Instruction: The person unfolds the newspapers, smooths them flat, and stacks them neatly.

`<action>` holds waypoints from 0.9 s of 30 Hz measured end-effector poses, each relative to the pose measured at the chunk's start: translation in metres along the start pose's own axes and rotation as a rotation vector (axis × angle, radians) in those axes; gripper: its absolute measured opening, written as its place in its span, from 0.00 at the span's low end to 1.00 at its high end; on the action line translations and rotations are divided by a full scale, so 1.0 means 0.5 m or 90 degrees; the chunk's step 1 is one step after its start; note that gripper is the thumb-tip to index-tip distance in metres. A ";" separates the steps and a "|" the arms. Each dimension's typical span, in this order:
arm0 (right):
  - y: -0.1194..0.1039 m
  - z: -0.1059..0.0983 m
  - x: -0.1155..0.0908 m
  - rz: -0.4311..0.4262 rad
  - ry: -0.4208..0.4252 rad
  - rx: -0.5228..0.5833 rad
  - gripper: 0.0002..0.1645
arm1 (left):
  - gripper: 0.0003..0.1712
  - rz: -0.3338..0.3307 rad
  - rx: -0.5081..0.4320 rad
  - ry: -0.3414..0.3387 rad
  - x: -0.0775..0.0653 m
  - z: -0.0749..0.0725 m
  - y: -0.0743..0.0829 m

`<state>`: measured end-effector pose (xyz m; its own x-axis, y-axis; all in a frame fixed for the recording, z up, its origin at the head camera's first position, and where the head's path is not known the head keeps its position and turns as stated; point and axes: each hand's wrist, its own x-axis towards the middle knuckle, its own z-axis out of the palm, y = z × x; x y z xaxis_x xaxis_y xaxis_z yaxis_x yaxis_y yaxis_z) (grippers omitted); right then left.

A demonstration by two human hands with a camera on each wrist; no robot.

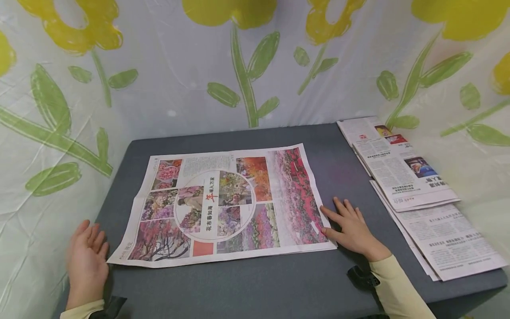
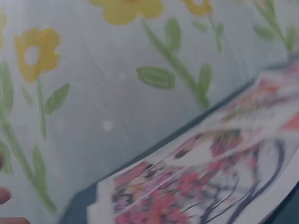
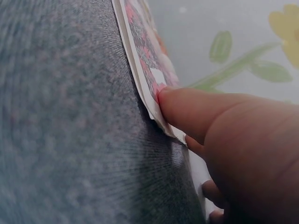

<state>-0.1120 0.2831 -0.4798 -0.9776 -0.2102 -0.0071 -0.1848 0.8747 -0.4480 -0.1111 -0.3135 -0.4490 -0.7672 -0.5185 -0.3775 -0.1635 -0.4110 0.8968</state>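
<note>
A newspaper sheet (image 1: 287,177) with colour flower photos lies on the dark grey table, its lower left corner raised slightly. My right hand (image 1: 352,228) rests at its right edge, fingers spread and fairly straight. In the right wrist view the thumb (image 3: 182,105) touches the printed face near the edge; the other fingers are partly hidden behind it. Beside the lower left corner is my left hand (image 1: 87,261), palm turned up, fingers loosely bent and holding nothing. The left wrist view shows the sheet's left part (image 2: 173,186) and only a few fingertips.
Two overlapping stacks of folded newspapers, an upper one (image 1: 398,168) and a lower one (image 1: 454,239), lie along the table's right side. A pale curtain (image 1: 171,79) with yellow flowers surrounds the grey table (image 1: 239,288) at the back and sides.
</note>
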 end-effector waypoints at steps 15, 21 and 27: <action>-0.146 -0.026 0.061 -0.088 0.001 -0.040 0.41 | 0.39 0.556 0.902 -0.429 -0.092 0.349 -0.019; -0.240 0.023 0.077 -0.144 -0.083 -0.033 0.38 | 0.45 0.517 1.036 -0.588 -0.070 0.493 -0.110; -0.281 0.078 0.077 -0.179 -0.116 -0.056 0.34 | 0.47 0.484 1.105 -0.587 -0.019 0.554 -0.164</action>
<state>-0.1199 0.1354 -0.4519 -0.8545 -0.5161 -0.0579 -0.4603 0.8043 -0.3758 -0.2624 -0.0672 -0.4549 -0.8674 0.4491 -0.2143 0.4014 0.8860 0.2320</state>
